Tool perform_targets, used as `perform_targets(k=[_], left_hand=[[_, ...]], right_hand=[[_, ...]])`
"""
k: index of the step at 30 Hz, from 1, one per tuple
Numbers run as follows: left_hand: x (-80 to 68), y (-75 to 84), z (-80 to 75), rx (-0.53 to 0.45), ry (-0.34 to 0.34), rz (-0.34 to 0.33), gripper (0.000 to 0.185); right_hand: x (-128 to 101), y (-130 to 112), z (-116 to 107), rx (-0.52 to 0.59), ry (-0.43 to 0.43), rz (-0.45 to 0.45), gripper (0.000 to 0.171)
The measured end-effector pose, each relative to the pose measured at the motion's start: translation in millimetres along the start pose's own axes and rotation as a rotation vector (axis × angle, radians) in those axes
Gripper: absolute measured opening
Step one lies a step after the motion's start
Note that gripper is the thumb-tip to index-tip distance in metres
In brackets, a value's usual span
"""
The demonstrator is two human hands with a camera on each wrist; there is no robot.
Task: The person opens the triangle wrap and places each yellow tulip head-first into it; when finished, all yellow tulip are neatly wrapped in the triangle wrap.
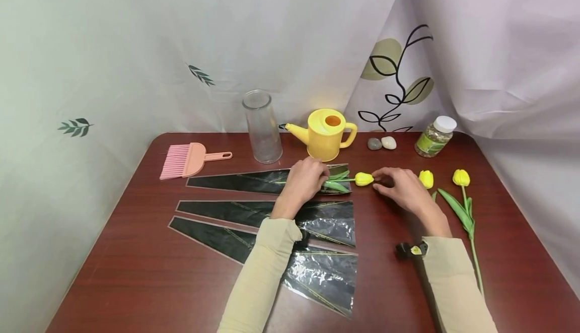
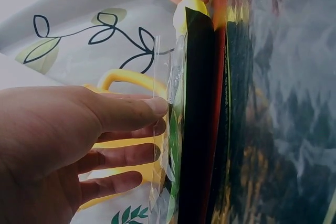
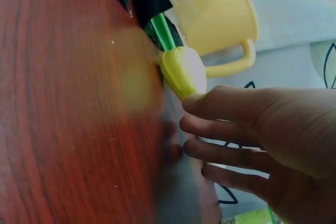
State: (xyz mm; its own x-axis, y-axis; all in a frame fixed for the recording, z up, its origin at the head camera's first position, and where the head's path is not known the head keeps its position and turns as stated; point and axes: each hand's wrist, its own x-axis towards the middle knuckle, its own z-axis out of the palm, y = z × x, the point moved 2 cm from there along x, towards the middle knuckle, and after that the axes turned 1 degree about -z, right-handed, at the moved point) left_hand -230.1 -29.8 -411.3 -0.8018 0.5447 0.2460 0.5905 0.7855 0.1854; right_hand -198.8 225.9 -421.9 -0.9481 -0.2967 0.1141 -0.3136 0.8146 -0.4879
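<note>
My left hand (image 1: 307,178) pinches the upper edge of a long, tapered flower sleeve (image 1: 235,181), one side clear and the other black. Inside lie the stem and green leaves of a yellow tulip (image 1: 364,179), its bud sticking out past the wide right end. In the left wrist view, my thumb and index finger meet at the clear film (image 2: 160,182). At the bud's tip is my right hand (image 1: 405,189). The right wrist view has its thumb touching the bud (image 3: 181,72), with the other fingers fairly straight and spread.
Two more sleeves (image 1: 235,211) lie nearer me. Two yellow tulips (image 1: 461,178) lie at right. Along the back stand a glass vase (image 1: 264,131), yellow watering can (image 1: 323,139) and jar (image 1: 433,137), with two stones (image 1: 388,142). A pink brush and dustpan (image 1: 192,159) lie left.
</note>
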Motion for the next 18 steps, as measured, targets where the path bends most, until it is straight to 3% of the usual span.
perform_targets(k=[18], left_hand=[[0.1,0.1,0.9,0.003,0.01,0.001,0.007]], right_hand=[[0.8,-2.0,4.9,0.002,0.061,0.004,0.017]])
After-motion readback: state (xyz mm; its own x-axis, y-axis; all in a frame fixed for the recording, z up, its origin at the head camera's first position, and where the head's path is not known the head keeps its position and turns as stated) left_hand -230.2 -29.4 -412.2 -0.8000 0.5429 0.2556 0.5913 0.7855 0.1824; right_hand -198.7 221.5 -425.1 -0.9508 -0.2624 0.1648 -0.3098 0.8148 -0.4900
